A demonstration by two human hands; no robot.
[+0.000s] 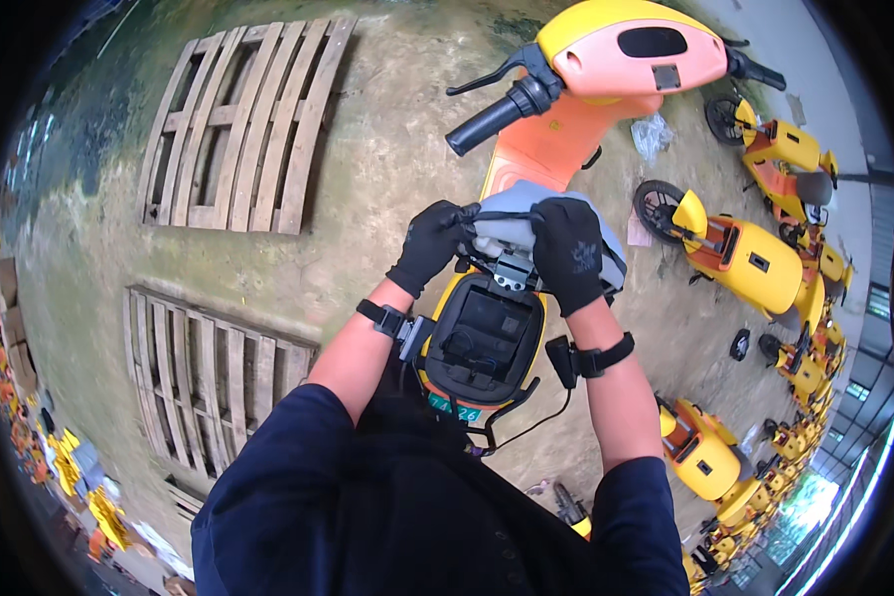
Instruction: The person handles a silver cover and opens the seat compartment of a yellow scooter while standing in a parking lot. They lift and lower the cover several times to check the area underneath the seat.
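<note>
Head view: both hands (502, 248) grip raised scooter seat (517, 223).

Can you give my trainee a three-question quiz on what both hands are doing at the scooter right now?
1. True or false: both the left hand and right hand wear black gloves.
2. What do the hands grip? A) handlebar B) grey raised seat C) wooden pallet
3. What lies open below the seat?

Key: 1 true. 2 B; the handlebar and pallet are untouched. 3 The scooter's black under-seat compartment.
</note>
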